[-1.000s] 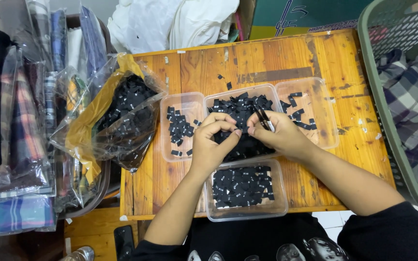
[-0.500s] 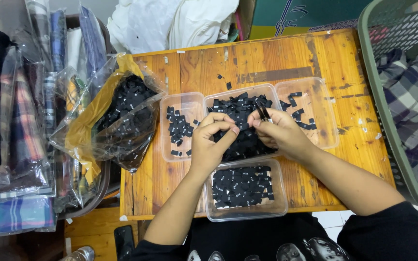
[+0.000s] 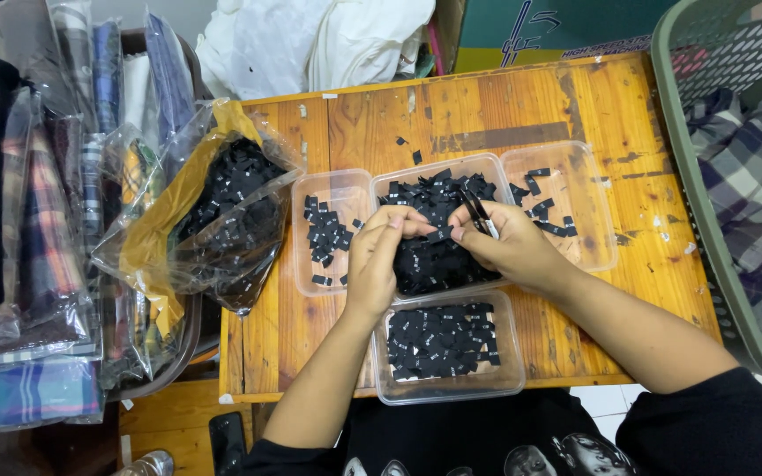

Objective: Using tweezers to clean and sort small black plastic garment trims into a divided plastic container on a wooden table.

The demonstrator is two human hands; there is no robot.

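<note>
Both hands meet over the middle clear plastic tray (image 3: 396,183), which is heaped with small black fabric labels (image 3: 425,264). My left hand (image 3: 383,251) pinches a black label (image 3: 438,234) at its fingertips. My right hand (image 3: 511,247) grips dark tweezers or small scissors (image 3: 478,214) and touches the same label. The left tray (image 3: 332,231) holds a few labels, the right tray (image 3: 562,207) a few more. The near tray (image 3: 447,344) is filled with flat-laid labels.
A clear plastic bag (image 3: 222,216) of black labels lies at the wooden table's (image 3: 381,123) left edge. Bagged folded fabrics (image 3: 28,264) stack on the left. A green laundry basket (image 3: 734,176) with checked cloth stands on the right. White cloth (image 3: 310,40) lies behind.
My hands have drawn closer together over the middle tray, the fingertips now meeting on one label. Trays and bag have not moved.
</note>
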